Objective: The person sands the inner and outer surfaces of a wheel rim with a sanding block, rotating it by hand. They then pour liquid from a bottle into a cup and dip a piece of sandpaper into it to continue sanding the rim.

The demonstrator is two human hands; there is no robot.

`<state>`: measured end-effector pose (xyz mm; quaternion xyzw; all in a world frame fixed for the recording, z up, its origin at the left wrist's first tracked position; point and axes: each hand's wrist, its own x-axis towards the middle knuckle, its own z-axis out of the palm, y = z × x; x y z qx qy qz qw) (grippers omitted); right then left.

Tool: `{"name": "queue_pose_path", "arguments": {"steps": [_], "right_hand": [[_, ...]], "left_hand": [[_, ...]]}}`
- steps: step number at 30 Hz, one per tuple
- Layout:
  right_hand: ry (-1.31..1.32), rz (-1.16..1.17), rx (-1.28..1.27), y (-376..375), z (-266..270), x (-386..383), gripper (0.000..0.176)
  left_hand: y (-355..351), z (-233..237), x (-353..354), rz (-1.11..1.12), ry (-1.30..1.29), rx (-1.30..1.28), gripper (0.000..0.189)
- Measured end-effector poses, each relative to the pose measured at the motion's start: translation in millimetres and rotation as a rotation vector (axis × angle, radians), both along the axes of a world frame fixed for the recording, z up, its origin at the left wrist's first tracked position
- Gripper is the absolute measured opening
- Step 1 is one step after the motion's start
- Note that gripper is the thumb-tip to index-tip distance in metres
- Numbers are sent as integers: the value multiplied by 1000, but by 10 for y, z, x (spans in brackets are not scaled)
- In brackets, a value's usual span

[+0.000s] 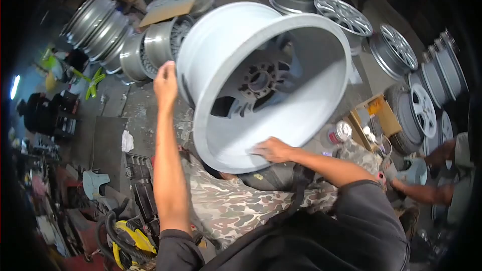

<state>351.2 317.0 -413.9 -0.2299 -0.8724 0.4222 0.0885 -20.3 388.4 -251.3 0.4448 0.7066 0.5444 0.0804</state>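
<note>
A large grey wheel rim (pixel 271 22) stands tilted over my lap, its hollow back side facing me. The hub and spokes show deep inside, and a shadow crosses the barrel. My left hand (pixel 166 86) is at the rim's outer left edge, fingers curled against the lip. Inside the lower barrel, my right hand (pixel 275 150) presses its bent fingers to the inner wall. Something small and greyish shows at those fingertips, too blurred to name. Beneath the wheel rim lies a black tire (pixel 266 176), partly hidden.
Wheel rims stand stacked at left (pixel 103 27) and more lie at the back right (pixel 344 16). A cardboard box (pixel 386 113) and a tin can (pixel 341 132) sit at right. Another person's arm (pixel 419 190) reaches in there. A yellow-and-black machine (pixel 133 236) lies lower left.
</note>
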Motion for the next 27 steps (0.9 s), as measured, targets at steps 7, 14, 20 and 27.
{"name": "queue_pose_path", "arguments": {"steps": [7, 14, 20, 27], "right_hand": [[-434, -484, 254, 956, 446, 2077, 24], [-389, -803, 85, 1093, 204, 2801, 19], [-312, -1016, 109, 1183, 531, 2385, 50], [-407, -1110, 47, 1333, 678, 2191, 48]], "left_hand": [[227, -372, -181, 44, 19, -116, 52], [451, -328, -144, 69, 80, -159, 59], [630, -123, -87, 3, 36, -149, 64], [1407, 578, 151, -254, 312, -269, 76]]}}
